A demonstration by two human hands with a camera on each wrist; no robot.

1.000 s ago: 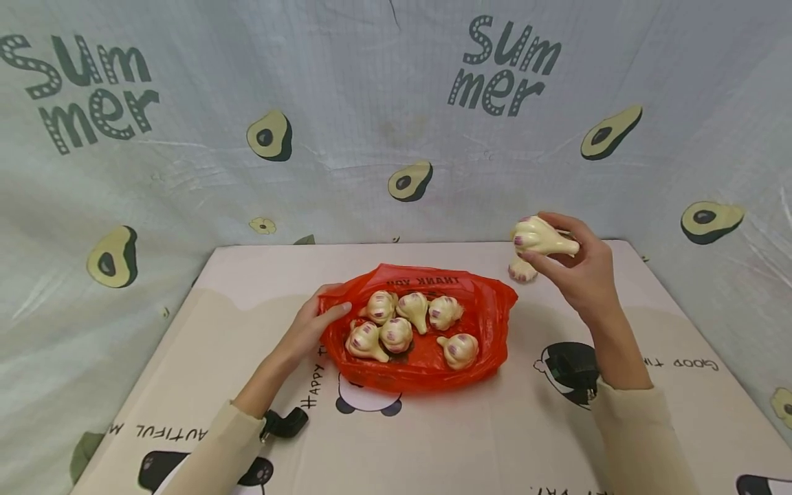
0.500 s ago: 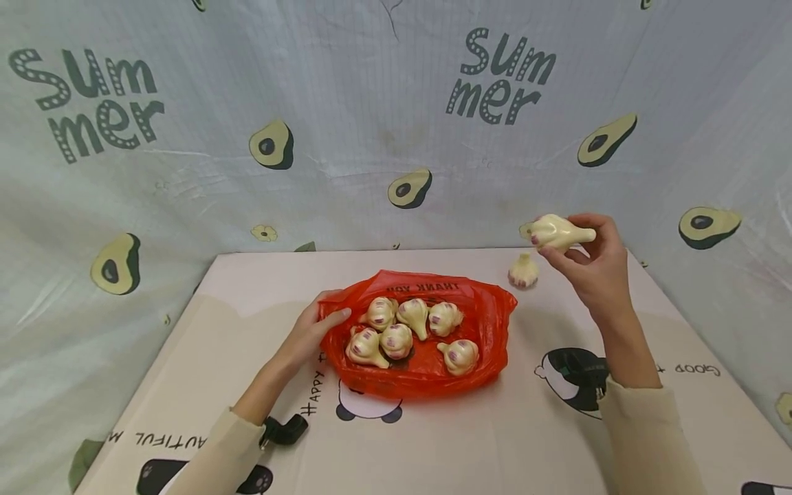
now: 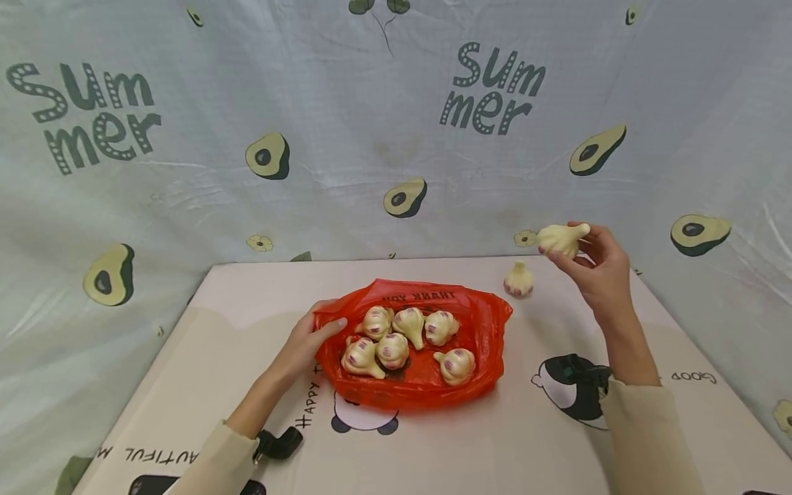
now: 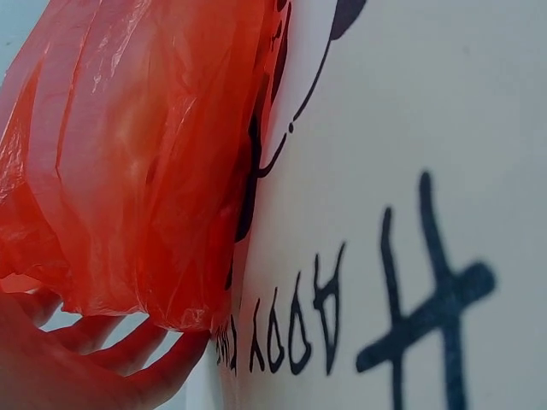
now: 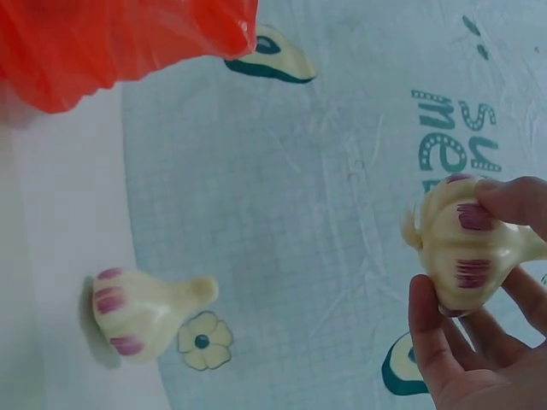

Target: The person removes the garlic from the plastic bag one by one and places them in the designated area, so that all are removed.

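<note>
A red plastic bag [image 3: 427, 397] lies with its mouth spread open on the table, several garlic bulbs [image 3: 392, 350] inside it. My left hand [image 3: 302, 342] grips the bag's left edge, thumb over the rim and the other fingers outside, under the film in the left wrist view. Raised above the table's back right part, my right hand [image 3: 601, 269] pinches one garlic bulb [image 5: 466, 243] between thumb and fingers. Its stem points back toward the palm side. Another garlic bulb [image 3: 518, 280] stands on the table, left of and below that hand, apart from the bag.
The pale table [image 3: 507, 447] carries printed pandas and lettering. Behind it hangs a light curtain [image 3: 334, 103] with avocados and "summer" on it. Dark wrist cameras sit on the left wrist [image 3: 278, 443] and the right wrist [image 3: 588, 375].
My right hand has moved right with the garlic bulb, away from the one standing on the table, and tilted its stem upward. The left hand keeps its grip on the bag.
</note>
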